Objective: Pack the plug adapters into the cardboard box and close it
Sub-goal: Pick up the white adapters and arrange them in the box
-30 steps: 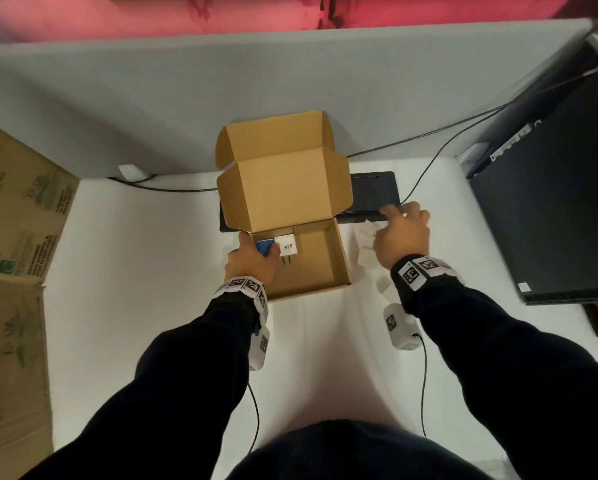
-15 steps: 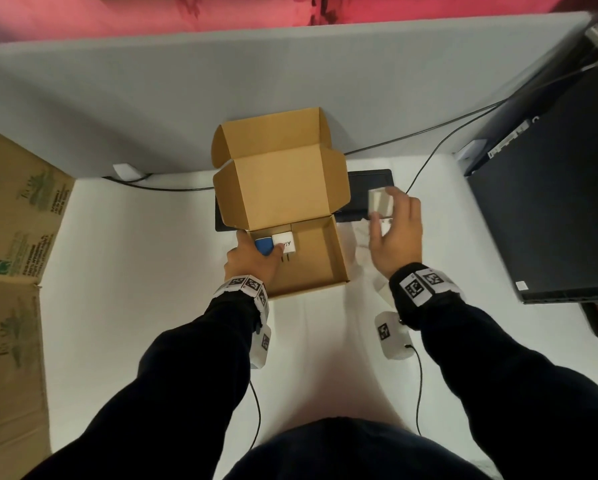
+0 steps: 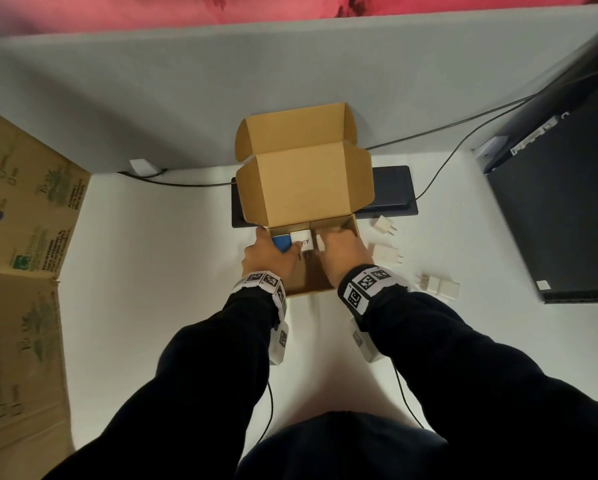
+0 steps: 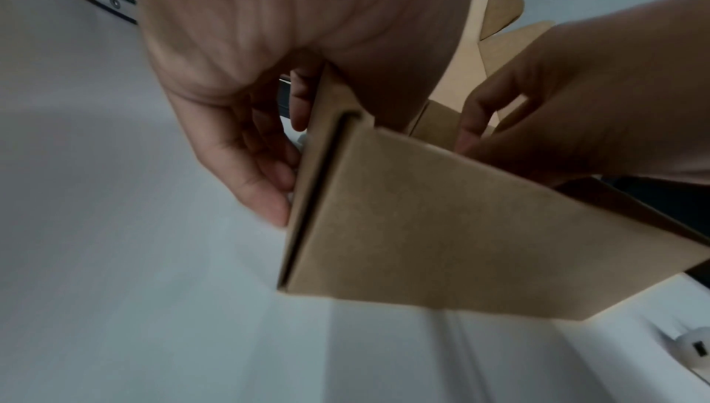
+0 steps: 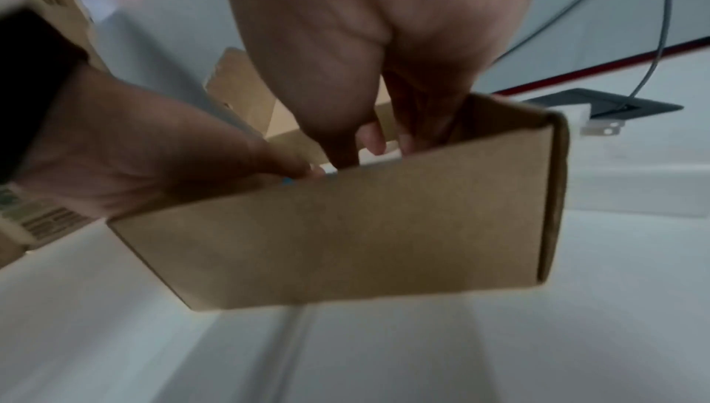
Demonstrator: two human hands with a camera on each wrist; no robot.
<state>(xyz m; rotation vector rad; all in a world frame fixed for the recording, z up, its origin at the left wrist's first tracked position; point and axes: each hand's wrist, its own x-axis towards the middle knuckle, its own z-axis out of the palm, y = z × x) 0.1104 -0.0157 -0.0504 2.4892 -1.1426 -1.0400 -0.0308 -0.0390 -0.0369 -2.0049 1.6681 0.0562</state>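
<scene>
The brown cardboard box [image 3: 355, 226] sits mid-table with its lid standing up. A blue plug adapter [image 3: 282, 242] and a labelled white adapter [image 3: 302, 240] lie along its far left inside. My left hand [image 3: 268, 254] grips the box's left wall [image 4: 442, 227], thumb inside and fingers outside. My right hand [image 3: 342, 254] reaches into the box and pinches another white adapter [image 5: 378, 156] beside the labelled one. Three loose white adapters [image 3: 384, 225], [image 3: 387, 254], [image 3: 441, 287] lie on the table right of the box.
A flat black pad [image 3: 391, 192] lies behind the box with a cable running off to the right. A large printed cardboard sheet [image 3: 24, 237] bounds the left. A black machine [image 3: 560, 220] stands at the right. A grey partition [image 3: 186, 81] closes the back.
My right hand picked a white adapter off the table right of the box, lifted it and carried it left into the box. My left hand stayed on the box's left wall.
</scene>
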